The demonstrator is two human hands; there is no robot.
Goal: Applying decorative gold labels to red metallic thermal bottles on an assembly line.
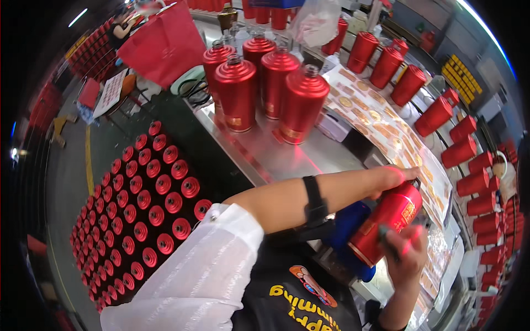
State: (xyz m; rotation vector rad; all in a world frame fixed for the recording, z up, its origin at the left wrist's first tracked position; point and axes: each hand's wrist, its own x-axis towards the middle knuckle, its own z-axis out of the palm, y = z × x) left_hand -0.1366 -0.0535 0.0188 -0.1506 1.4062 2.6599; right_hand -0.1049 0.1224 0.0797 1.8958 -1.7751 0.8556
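Note:
A shiny red metal bottle with a gold label lies tilted over blue supports at the right of the bench. My left hand reaches across and is closed around the bottle's shoulder and neck, partly hiding the top. Against the lower side of the bottle, the fingers of my right hand are bent around a small dark greenish object; motion blur hides its kind. Red laser light falls on both hands. Sheets of gold stickers spread just beyond the bottle.
Several red bottles stand on the metal bench. More red bottles line a curving conveyor at the right. Rows of bottles fill the floor on the left. A large red bag stands behind; a person is far left.

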